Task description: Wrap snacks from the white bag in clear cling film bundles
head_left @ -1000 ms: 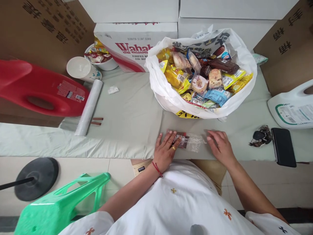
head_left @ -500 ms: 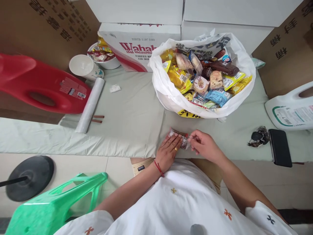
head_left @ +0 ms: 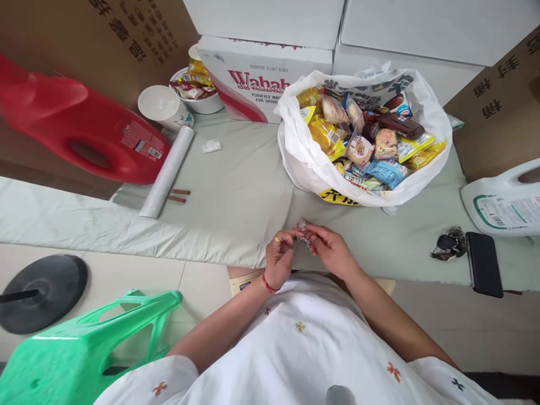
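Observation:
Near the front edge of the cloth-covered table, a small shiny snack packet (head_left: pixel 304 230) is pinched between both hands. My left hand (head_left: pixel 280 256), with a ring and a red string bracelet, has its fingers closed on the packet's left side. The fingertips of my right hand (head_left: pixel 331 247) grip its right side. Much of the packet is hidden by the fingers. Beyond the hands stands a white plastic bag (head_left: pixel 297 163), open at the top and full of wrapped snacks.
At left are a red jug (head_left: pixel 80 124), a white roll (head_left: pixel 167 171), a paper cup (head_left: pixel 162 107) and a bowl of packets (head_left: pixel 206 104). At right lie a black phone (head_left: pixel 484 264), a dark crumpled item (head_left: pixel 449 244) and a white jug (head_left: pixel 506 202). A green stool (head_left: pixel 67 354) stands below.
My left hand has gone from lying flat on the packet to pinching it. My right hand has moved slightly left, onto the packet. The view has shifted a little.

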Motion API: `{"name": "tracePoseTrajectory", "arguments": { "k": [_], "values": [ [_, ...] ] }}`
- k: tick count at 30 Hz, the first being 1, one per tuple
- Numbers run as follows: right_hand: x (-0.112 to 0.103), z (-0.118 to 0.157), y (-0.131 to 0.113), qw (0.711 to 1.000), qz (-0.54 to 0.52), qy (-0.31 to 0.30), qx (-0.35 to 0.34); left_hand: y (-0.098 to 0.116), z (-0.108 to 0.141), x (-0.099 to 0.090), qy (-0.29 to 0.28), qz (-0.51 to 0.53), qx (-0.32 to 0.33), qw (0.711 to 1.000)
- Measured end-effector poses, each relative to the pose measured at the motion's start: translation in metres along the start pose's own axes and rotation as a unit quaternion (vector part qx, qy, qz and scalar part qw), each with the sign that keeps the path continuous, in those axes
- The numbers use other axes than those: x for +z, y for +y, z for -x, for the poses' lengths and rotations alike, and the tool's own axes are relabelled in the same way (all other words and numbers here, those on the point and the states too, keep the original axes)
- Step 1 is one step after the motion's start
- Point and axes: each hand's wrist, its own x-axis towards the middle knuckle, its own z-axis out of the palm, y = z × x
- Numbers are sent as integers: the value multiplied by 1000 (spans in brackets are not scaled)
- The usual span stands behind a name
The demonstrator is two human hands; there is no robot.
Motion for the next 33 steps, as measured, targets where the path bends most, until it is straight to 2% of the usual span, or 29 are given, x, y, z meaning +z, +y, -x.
{"name": "tracePoseTrajectory", "arguments": {
  "k": [2,5,7,9,11,14,16,18,20,21,23,26,28,30,32,33],
  "values": [
    [3,1,1,995,86,17,-52,4,-3,0,-13,-74,59,995],
    [-1,2,-2,989,120,1,-91,5,-11,-4,-152,-219,124,956],
    [-10,3,-4,997,57,-19,-49,4,-14,-8,-245,-302,130,912],
    [-21,5,-4,999,-32,-27,21,5,-15,-12,-298,-375,128,868],
    [-30,7,-3,994,-87,-18,57,6,-15,-12,-326,-427,131,833],
    [-34,11,2,995,-88,18,44,5,-17,-7,-329,-471,141,806],
    [-35,13,7,995,-71,63,22,-1,-21,-4,-308,-482,151,807],
    [-38,15,10,989,-60,134,-6,-6,-27,-3,-280,-468,154,824],
    [-44,17,12,979,-59,192,-25,-6,-33,-4,-241,-427,127,862],
    [-47,19,11,977,-60,201,-29,-3,-36,-4,-215,-399,94,886],
    [-49,23,9,983,-66,169,-26,9,-37,-2,-152,-336,1,930],
    [-36,29,5,992,-109,57,-17,29,-33,13,-88,-236,-106,962],
    [-20,31,5,990,-142,15,-2,37,-28,26,-88,-197,-133,967],
    [-9,34,8,987,-159,20,21,40,-25,35,-120,-192,-164,960],
    [-11,40,13,988,-147,36,42,38,-22,35,-177,-193,-201,944],
    [-19,46,15,991,-120,40,53,36,-20,32,-207,-191,-212,936]
  ]
}}
